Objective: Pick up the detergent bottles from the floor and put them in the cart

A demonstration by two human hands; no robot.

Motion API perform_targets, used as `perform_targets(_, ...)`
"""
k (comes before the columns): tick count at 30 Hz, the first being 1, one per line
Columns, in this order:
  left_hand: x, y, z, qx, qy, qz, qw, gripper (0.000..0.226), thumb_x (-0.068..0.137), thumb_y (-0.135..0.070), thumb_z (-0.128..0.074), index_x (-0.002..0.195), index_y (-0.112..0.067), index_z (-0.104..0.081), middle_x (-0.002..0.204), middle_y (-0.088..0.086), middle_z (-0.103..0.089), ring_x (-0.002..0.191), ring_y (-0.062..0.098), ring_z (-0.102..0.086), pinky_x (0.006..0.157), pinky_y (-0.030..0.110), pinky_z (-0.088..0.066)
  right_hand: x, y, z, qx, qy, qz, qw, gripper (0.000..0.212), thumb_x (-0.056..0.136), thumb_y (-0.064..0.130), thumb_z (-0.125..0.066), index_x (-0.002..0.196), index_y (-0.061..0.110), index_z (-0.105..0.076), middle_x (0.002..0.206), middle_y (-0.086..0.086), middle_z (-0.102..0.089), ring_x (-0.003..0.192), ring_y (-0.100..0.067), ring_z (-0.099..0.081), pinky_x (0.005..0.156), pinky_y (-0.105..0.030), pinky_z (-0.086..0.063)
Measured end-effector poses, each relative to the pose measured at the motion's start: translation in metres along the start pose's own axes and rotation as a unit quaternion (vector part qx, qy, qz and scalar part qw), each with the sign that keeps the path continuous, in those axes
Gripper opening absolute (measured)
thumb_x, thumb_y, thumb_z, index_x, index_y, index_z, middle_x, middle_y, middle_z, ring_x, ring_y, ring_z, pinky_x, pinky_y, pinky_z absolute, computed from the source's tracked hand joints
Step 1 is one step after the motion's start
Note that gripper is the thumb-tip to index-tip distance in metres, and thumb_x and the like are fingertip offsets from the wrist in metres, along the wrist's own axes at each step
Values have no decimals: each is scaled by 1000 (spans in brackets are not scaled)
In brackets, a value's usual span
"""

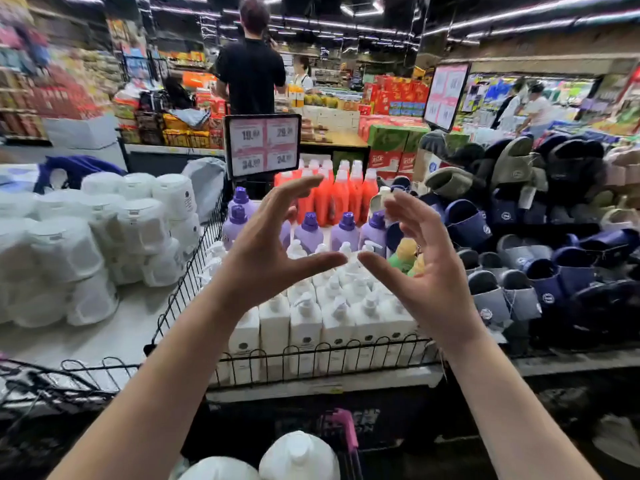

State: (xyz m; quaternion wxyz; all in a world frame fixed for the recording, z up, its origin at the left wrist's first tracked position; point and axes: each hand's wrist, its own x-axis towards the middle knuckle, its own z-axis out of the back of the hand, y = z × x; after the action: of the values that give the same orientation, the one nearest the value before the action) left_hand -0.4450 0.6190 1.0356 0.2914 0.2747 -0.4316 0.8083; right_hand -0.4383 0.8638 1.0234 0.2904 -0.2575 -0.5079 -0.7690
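Observation:
My left hand (273, 247) and my right hand (422, 265) are raised side by side in front of me, fingers spread and gently curved, thumbs nearly meeting. Neither holds anything. Two large white detergent bottles (298, 459) with white caps show at the bottom edge, next to the pink handle of the cart (346, 431). The floor is hidden from view.
Behind my hands a wire-fenced display (311, 355) holds white pump bottles, purple bottles (308, 233) and orange bottles (339, 195) under a price sign (263, 147). White tubs (104, 237) stack at the left, slippers (519, 258) at the right. A person in black (251, 71) stands beyond.

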Motion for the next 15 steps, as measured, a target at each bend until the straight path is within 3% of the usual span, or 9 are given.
perform_targets(8,1,-15,-36,-84,52,-52,994,95,78,-51,-87,155,-17,-44,157,-3,-50,145,10,-49,119,41,-45,-55,34,32,-67,-66,-57,994,81,86,33,-84,155,20,-44,151,4,-56,144,-8,-51,115,-17,-39)
perform_targets(11,5,-25,-70,-128,74,-63,987,93,76,-53,-85,153,-19,-45,156,-2,-50,144,11,-50,120,40,-44,-87,45,59,-116,-99,-89,984,79,86,34,-84,154,20,-46,151,7,-55,144,-9,-51,116,-19,-39)
perform_targets(15,12,-61,-128,-177,114,-93,973,90,76,-55,-83,151,-21,-46,154,-2,-51,144,11,-49,119,41,-44,-131,61,106,-176,-155,-135,963,76,87,35,-84,153,25,-47,151,10,-56,144,-9,-51,121,-32,-39)
